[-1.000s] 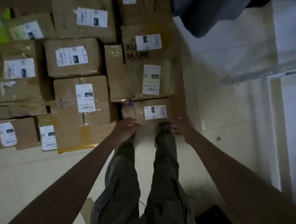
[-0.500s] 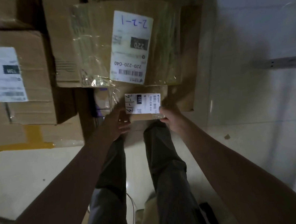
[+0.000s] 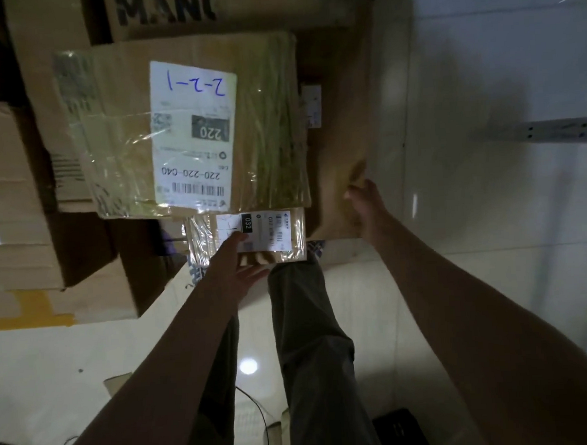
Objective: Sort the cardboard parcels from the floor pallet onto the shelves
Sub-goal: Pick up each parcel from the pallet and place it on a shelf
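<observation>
A small taped cardboard parcel [image 3: 280,230] with a white "032" label lies at the near edge of the pile, partly under a bigger parcel [image 3: 117,136] labelled "2-2-1". My left hand [image 3: 238,264] holds the small parcel at its near left corner, thumb on the label and fingers underneath. My right hand [image 3: 366,206] is off it, further right, with its blurred fingers curled at the near right edge of a large plain brown box [image 3: 342,117] that lies lower beside both parcels.
More cardboard boxes [image 3: 12,209] crowd the left, one with yellow tape. A box printed "MANG" [image 3: 169,11] lies behind. A pale metal shelf beam [image 3: 552,130] crosses the right above the glossy floor. My legs [image 3: 308,340] stand below the parcel, by a black object [image 3: 398,427].
I have leaned closer to the pile. My right hand let go of the small parcel and moved right and up to the large brown box. My left thumb came onto the label.
</observation>
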The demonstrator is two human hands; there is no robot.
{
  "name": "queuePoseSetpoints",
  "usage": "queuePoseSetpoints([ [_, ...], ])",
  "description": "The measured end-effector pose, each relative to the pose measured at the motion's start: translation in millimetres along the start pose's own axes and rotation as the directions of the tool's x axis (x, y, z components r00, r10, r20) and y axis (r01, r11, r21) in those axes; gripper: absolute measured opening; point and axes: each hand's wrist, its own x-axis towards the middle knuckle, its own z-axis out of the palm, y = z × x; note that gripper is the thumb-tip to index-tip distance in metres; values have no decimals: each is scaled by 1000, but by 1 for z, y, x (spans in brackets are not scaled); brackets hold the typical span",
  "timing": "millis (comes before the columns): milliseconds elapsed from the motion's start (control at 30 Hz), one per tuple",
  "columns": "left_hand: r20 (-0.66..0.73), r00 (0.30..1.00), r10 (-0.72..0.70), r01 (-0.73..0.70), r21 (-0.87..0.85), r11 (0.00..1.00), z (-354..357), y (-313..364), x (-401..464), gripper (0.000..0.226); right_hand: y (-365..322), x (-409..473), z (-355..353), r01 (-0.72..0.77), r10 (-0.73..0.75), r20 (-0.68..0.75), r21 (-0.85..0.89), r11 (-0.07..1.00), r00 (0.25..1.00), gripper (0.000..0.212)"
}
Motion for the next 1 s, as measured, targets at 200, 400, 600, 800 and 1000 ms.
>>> queuePoseSetpoints([
  [200,6,1000,-28,28,9,1000,-3,12,-1,28,-14,0,-12,6,23,261,-110,994,965,69],
  [400,-19,1000,8,-6,92,996,-10,31,-76,9,-68,-68,-15,66,-35,180,-171,983,983,64],
  [600,-113,987,113,-98,131,986,-21,86,-173,15,-136,-183,-20,231,-221,79,-157,960,972,47],
  [800,-126,706,697,-487,628,607,-17,155,-253,34,-203,-267,-16,409,-408,48,-201,890,912,18],
  [1000,248,580,776,-655,708,263,33,226,-273,30,-256,-281,-13,502,-494,101,-269,822,864,26],
])
